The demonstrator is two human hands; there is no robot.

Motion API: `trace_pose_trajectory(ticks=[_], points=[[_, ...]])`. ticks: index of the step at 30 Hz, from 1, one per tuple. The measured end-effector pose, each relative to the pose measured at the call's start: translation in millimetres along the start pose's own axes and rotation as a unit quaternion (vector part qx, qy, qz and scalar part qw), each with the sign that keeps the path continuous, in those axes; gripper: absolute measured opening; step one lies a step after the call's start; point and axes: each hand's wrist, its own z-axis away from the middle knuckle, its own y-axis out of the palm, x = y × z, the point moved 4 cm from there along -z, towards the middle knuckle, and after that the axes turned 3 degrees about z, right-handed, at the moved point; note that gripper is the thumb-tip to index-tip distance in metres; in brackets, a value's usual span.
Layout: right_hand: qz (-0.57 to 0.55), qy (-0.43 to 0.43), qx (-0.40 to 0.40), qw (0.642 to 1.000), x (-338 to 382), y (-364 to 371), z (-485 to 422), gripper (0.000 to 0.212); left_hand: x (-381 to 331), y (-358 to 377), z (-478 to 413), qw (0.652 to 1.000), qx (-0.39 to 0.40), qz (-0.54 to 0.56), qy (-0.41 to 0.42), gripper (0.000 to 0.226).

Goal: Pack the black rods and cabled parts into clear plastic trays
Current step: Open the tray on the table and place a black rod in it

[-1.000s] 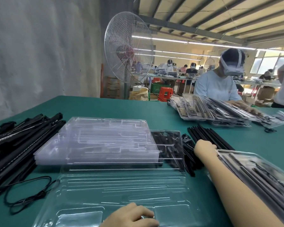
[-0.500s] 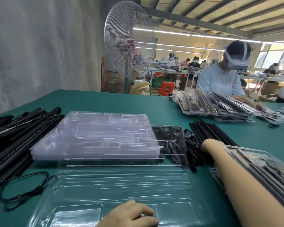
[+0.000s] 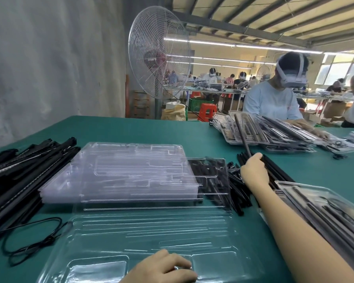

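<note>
Picking was the step: right hand (image 3: 253, 169) gripped one black rod (image 3: 242, 135); left hand (image 3: 164, 267) rested loose on the empty tray (image 3: 151, 231), whose groove seemed next.

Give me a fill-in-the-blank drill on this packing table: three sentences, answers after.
1. The right hand grips a thin black ____ lifted off the pile.
2. The left hand rests on the nearest clear ____.
3. Past the far edge of the table stands a big wire-caged ____.
Missing words: rod; tray; fan.
</note>
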Motion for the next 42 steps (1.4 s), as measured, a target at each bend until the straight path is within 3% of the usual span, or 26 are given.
trace_pose_trajectory(ticks=[3, 6, 9, 11, 15, 20, 27, 28, 30, 32, 33, 35, 38, 40, 42], points=[[-0.166, -0.041, -0.072, 0.983, 17, -9, 21, 0.011, -4, -4, -4, 0.998, -0.048, -0.018, 0.037, 0.019], [-0.292, -0.073, -0.124, 0.945, 32, -15, 56, 0.009, -6, -8, -5, 0.996, -0.085, 0.026, 0.031, 0.014], [-0.38, -0.045, -0.034, 0.923, 44, -11, 86, 0.01, -6, -10, -4, 0.993, -0.115, 0.034, 0.007, 0.012], [-0.369, -0.076, -0.015, 0.926, 48, -13, 108, 0.013, -6, -11, -2, 0.993, -0.111, 0.035, -0.002, 0.014], [-0.392, -0.133, -0.016, 0.91, 48, -23, 148, 0.018, -8, -13, -2, 0.995, -0.077, 0.063, -0.025, 0.02], [-0.446, -0.106, 0.09, 0.884, 44, -23, 181, 0.016, -13, -21, -11, 0.989, -0.003, 0.13, -0.067, 0.021], [-0.444, -0.109, 0.217, 0.863, 37, -14, 219, 0.022, -22, -21, -2, 0.934, 0.057, 0.3, -0.184, 0.018], [-0.449, -0.1, 0.23, 0.858, 35, -13, 222, 0.022, -24, -24, -1, 0.923, 0.04, 0.332, -0.192, 0.02], [-0.488, -0.064, 0.274, 0.826, 32, -12, 226, 0.021, -17, -41, 2, 0.895, -0.085, 0.383, -0.213, 0.022], [-0.528, -0.032, 0.326, 0.783, 30, -8, 230, 0.017, -1, -66, 7, 0.896, -0.233, 0.303, -0.226, 0.015], [-0.543, -0.022, 0.355, 0.761, 30, -6, 233, 0.014, 7, -76, 10, 0.913, -0.253, 0.225, -0.228, 0.004], [-0.569, -0.008, 0.417, 0.708, 32, 1, 242, 0.005, 17, -81, 10, 0.956, -0.169, 0.092, -0.223, 0.018], [-0.576, 0.01, 0.489, 0.654, 33, 10, 253, 0.025, 26, -72, 15, 0.968, -0.046, 0.037, -0.244, 0.015], [-0.568, 0.022, 0.487, 0.663, 30, 11, 248, 0.036, 38, -74, 27, 0.966, -0.057, 0.023, -0.252, 0.007], [-0.58, 0.053, 0.424, 0.693, 20, 7, 232, 0.031, 52, -84, 46, 0.956, -0.082, 0.056, -0.277, 0.009]])
